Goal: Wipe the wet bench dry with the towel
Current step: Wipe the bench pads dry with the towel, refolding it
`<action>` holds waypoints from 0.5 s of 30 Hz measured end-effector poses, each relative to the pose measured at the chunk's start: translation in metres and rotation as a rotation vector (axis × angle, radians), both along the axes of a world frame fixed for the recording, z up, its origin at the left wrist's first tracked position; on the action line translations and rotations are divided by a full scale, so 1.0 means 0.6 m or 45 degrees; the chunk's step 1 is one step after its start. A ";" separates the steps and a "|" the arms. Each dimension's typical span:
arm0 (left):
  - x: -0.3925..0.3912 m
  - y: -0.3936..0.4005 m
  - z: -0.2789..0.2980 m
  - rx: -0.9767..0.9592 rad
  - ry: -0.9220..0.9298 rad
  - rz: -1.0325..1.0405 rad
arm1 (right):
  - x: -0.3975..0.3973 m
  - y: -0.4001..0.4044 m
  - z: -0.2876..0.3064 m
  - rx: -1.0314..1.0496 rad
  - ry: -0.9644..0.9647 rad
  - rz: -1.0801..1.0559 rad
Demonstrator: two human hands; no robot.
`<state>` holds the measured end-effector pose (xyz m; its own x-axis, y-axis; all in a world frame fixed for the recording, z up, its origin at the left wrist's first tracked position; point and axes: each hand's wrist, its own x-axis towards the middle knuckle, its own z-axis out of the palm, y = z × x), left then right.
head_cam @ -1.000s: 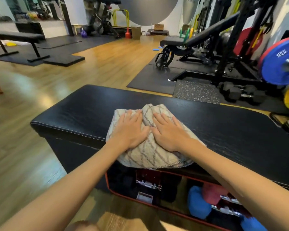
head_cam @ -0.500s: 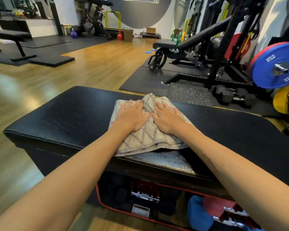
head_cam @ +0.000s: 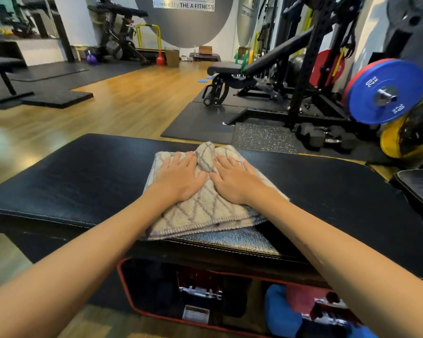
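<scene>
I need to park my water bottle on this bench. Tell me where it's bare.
Bare padding lies left of the towel out to the bench end, and right of it toward the neighbouring pad. The middle is taken: left hand and right hand press the towel.

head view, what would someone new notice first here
Front and centre, the left hand and right hand press flat, side by side, on a cream towel with a grey diamond pattern, bunched between them on the black padded bench. A shiny patch of the bench shows just below the towel's near edge. At far right, a blue weight plate stands out among the dark rack gear.
</scene>
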<state>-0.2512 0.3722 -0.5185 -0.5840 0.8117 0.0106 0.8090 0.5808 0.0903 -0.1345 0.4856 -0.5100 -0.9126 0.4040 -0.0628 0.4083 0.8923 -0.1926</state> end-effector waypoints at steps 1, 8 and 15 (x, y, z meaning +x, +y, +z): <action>0.017 -0.002 0.000 0.002 0.009 -0.010 | 0.018 -0.003 0.001 0.001 0.000 0.008; 0.104 0.014 -0.006 0.010 -0.016 -0.128 | 0.125 0.006 -0.001 0.006 0.002 -0.012; 0.076 0.126 -0.002 -0.055 0.072 -0.184 | 0.100 0.092 0.008 0.006 -0.002 -0.134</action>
<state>-0.2056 0.4478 -0.5198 -0.4606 0.8876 0.0034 0.8874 0.4605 0.0194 -0.0745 0.5407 -0.5053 -0.8649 0.4982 -0.0617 0.5003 0.8453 -0.1878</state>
